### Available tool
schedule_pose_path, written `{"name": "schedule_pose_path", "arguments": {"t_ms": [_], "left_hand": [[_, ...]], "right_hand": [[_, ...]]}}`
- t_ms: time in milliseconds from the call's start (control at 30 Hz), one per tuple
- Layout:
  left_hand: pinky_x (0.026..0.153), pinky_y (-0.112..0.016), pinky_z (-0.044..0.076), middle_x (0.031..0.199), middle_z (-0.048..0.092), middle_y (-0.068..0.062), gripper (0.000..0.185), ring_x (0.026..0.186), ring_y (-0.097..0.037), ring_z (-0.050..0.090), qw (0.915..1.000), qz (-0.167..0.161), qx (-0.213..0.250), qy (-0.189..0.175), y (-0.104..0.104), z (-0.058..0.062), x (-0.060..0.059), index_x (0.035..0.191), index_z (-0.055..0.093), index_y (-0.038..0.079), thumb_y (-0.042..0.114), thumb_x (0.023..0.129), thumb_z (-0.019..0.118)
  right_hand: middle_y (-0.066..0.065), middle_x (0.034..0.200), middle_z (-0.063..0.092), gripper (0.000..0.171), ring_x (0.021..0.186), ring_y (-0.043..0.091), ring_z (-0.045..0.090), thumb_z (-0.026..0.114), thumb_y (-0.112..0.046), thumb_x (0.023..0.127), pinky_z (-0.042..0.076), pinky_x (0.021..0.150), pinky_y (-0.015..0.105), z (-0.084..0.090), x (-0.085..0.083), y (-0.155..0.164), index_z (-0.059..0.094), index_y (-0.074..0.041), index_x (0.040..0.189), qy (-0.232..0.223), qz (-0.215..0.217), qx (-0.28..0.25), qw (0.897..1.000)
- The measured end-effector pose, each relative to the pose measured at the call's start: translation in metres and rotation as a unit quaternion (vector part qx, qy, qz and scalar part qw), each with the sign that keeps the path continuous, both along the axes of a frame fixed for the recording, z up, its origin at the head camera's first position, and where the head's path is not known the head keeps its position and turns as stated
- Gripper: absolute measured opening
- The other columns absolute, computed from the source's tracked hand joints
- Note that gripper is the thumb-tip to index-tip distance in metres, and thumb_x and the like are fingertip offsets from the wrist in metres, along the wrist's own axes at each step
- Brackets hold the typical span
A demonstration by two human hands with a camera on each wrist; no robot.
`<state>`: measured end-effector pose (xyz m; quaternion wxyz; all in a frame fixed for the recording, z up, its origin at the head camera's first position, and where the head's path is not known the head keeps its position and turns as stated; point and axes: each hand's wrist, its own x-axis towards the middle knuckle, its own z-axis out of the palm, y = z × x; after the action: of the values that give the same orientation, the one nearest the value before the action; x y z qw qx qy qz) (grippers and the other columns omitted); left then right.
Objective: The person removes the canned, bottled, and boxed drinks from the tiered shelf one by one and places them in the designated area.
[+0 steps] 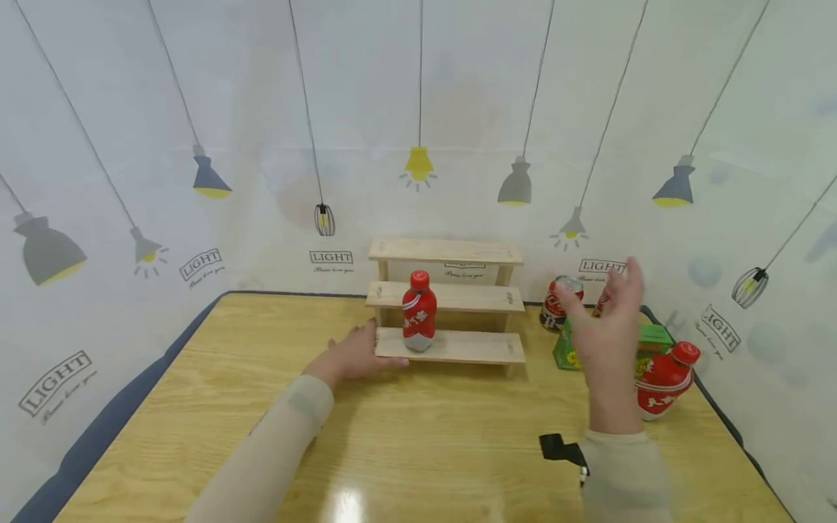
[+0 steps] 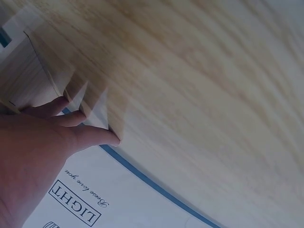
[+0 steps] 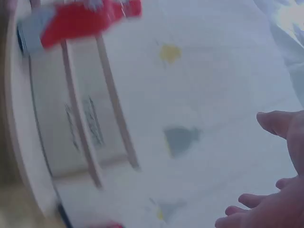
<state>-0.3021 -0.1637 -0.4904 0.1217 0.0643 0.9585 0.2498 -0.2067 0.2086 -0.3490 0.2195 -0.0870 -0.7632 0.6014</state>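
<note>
Looks like a staged recording booth, not a home: my wooden table (image 1: 392, 436) is boxed in by a white backdrop (image 1: 418, 87) printed with lamps and "LIGHT", with a small stepped wooden shelf (image 1: 447, 301) and drink props.

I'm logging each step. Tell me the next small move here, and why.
Probably lower the right hand onto the bottle lying at the table's right. That hand is open and holds nothing, the left hand steadies the rack, and one bottle already stands there.
</note>
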Motion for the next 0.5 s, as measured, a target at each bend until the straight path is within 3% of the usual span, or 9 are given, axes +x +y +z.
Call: {"name": "schedule_pose_path", "arguments": {"t_ms": [167,333,500], "left_hand": [[0.122,-0.086,0.009,0.174,0.034,-0.017,0.141,0.163,-0.043,0.026,0.9999,-0.008,-0.003,-0.01,0.0,-0.001,0.002,0.17,0.019,0.009,0.096,0.071,0.067],[0.121,-0.087,0.008,0.171,0.041,-0.016,0.133,0.161,-0.042,0.032,1.0,-0.002,0.002,0.007,0.001,0.002,0.002,0.168,0.023,0.01,0.091,0.074,0.069],[0.119,-0.089,0.011,0.165,0.047,-0.018,0.126,0.157,-0.043,0.038,0.9999,-0.008,-0.002,0.014,0.001,0.005,0.002,0.166,0.027,0.011,0.089,0.077,0.069]], "right_hand": [[0.004,0.179,0.022,0.101,0.164,0.031,0.026,0.079,-0.049,0.095,0.026,0.134,0.054,-0.028,-0.02,-0.064,0.012,-0.04,0.171,-0.018,0.103,0.019,0.994],[0.01,0.177,0.026,0.098,0.162,0.039,0.029,0.08,-0.046,0.095,0.031,0.131,0.06,-0.065,-0.034,-0.119,0.02,-0.033,0.171,-0.04,0.197,0.001,0.98],[0.016,0.171,0.038,0.097,0.155,0.041,0.044,0.082,-0.034,0.096,0.043,0.123,0.061,-0.093,-0.042,-0.156,0.021,-0.026,0.171,-0.051,0.231,-0.011,0.972]]}}
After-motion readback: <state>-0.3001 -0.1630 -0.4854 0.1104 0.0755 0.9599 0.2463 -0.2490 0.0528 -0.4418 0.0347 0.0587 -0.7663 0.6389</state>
